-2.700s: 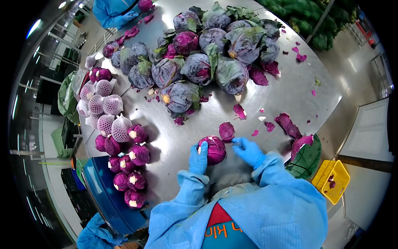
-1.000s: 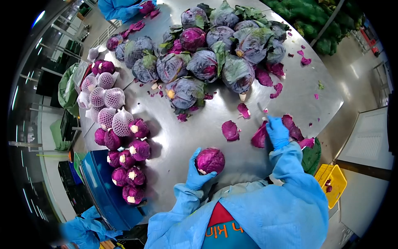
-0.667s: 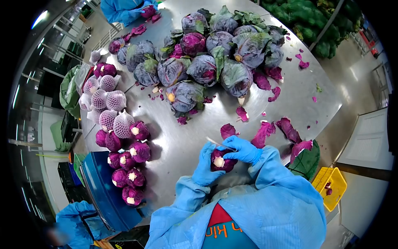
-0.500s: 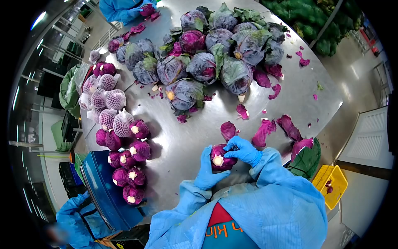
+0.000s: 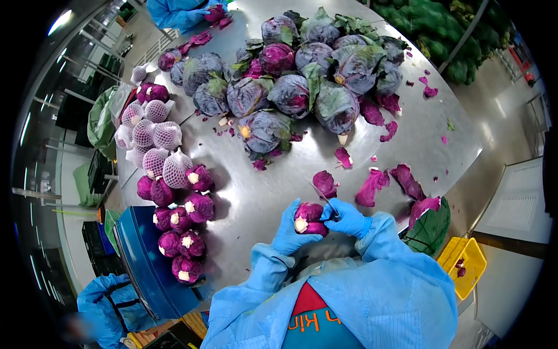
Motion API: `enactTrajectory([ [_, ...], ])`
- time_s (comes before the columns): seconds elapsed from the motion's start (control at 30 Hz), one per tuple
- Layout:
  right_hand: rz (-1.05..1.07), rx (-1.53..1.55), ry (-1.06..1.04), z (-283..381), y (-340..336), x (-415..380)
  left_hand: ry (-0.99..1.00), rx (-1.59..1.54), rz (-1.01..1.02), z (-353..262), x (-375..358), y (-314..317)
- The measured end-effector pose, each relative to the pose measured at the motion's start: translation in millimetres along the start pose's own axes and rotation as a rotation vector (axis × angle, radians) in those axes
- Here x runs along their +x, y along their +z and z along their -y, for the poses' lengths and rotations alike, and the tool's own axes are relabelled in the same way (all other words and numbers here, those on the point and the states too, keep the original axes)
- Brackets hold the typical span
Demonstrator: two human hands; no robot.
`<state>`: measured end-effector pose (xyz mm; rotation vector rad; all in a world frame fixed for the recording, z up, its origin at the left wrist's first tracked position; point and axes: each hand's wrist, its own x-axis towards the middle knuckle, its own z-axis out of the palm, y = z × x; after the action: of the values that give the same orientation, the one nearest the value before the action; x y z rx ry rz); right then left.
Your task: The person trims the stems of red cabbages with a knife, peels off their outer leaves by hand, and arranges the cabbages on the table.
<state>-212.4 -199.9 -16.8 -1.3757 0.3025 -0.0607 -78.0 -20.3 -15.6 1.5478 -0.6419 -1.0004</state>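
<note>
Between my gloved hands, near the table's front edge, is a small peeled red cabbage (image 5: 308, 217) with its pale cut stem facing me. My left hand (image 5: 292, 231) is closed around its left side and underside. On the other side, my right hand (image 5: 347, 219) grips a small knife (image 5: 321, 195), its thin blade pointing up and away over the cabbage. The knife's handle is hidden in the fingers. Just beyond the blade lies a loose purple leaf (image 5: 325, 182), with larger peeled leaves (image 5: 372, 187) to the right.
A heap of unpeeled red cabbages (image 5: 290, 93) covers the far part of the metal table (image 5: 250, 192). Peeled heads (image 5: 199, 207) line the left, beside net-wrapped ones (image 5: 167, 135). A blue bin (image 5: 154, 256), a yellow crate (image 5: 463, 264) and two other people (image 5: 174, 13) surround the table.
My right hand has drawn slightly right and off the cabbage's top, and the knife blade now shows plainly. The cabbage has turned a little in my left hand. The whole view has shifted slightly.
</note>
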Motion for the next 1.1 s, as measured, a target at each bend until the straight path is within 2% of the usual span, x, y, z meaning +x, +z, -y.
enactTrajectory([
  [0.1,-0.123,0.037,0.043,5.8,6.4,-3.8,0.033,0.043,-0.033,5.0,-2.6,0.7],
  [0.2,-0.258,-0.118,0.001,-19.1,-14.8,-8.4,-0.029,-0.077,-0.075,-0.8,-6.1,-0.4],
  [0.23,-0.328,0.013,0.065,-21.6,-24.5,-11.4,-0.047,-0.152,-0.090,-0.6,-8.4,-2.7],
  [0.27,-0.354,-0.184,-0.008,-30.8,-40.8,-17.0,-0.062,-0.225,-0.102,-0.5,-10.8,-8.4],
  [0.3,-0.366,-0.618,-0.089,-29.3,-58.3,-25.1,-0.074,-0.299,-0.113,-1.2,-10.6,-14.5],
  [0.4,-0.601,-0.550,-0.071,-49.6,-106.2,-46.5,-0.286,-0.989,-0.004,-6.3,-17.2,-30.9],
  [0.43,-0.652,-0.938,-0.116,-30.8,-116.8,-51.9,-0.294,-1.039,-0.093,7.8,-25.0,-30.3],
  [0.47,-0.699,-1.068,-0.050,-14.4,-120.6,-57.0,-0.278,-1.145,-0.075,19.8,-29.1,-33.6],
  [0.53,-0.926,-0.917,-0.102,7.7,-107.2,-48.4,-0.246,-1.357,-0.041,22.7,-33.1,-38.3],
  [0.57,-0.931,-0.815,-0.221,8.7,-99.4,-39.8,-0.249,-1.337,-0.049,25.8,-33.6,-40.3],
  [0.6,-0.884,-0.727,-0.155,32.9,-77.1,-28.0,-0.254,-1.350,-0.063,23.9,-34.1,-41.3],
  [0.63,-0.843,-0.333,-0.032,1.8,-69.1,-14.0,-0.258,-1.362,-0.074,20.0,-33.3,-41.9],
  [0.67,-0.683,0.126,0.060,23.0,-40.3,0.1,-0.263,-1.372,-0.082,16.0,-32.3,-42.6],
  [0.7,-0.542,0.296,0.066,-15.0,-33.8,20.4,-0.287,-1.317,-0.120,12.5,-31.1,-42.8],
  [0.73,-0.405,0.357,0.085,-7.1,-13.3,35.6,-0.309,-1.262,-0.154,8.6,-28.4,-41.7],
  [0.8,-0.313,0.514,0.104,-38.2,9.8,62.4,-0.314,-1.031,-0.154,-9.1,-20.0,-37.7],
  [0.87,-0.425,0.465,0.072,-45.1,16.0,73.3,-0.281,-0.684,-0.094,-36.2,-8.4,-32.1],
  [0.9,-0.513,0.485,0.031,-54.2,9.2,77.0,-0.225,-0.403,-0.041,-17.9,2.2,-36.6],
  [0.93,-0.599,0.501,-0.006,-52.7,-1.0,77.6,-0.147,-0.228,-0.087,-10.3,6.2,-29.6],
  [1.0,-0.828,0.521,-0.035,-34.2,-24.0,62.8,-0.178,0.100,-0.081,-12.1,5.3,-10.4],
  [1.03,-0.934,0.565,-0.060,-31.7,-38.1,54.8,-0.009,0.398,-0.042,-17.7,7.3,-4.1],
  [1.1,-1.091,0.545,-0.153,-39.9,-71.9,33.3,-0.087,0.533,-0.065,-38.1,10.1,14.3],
])
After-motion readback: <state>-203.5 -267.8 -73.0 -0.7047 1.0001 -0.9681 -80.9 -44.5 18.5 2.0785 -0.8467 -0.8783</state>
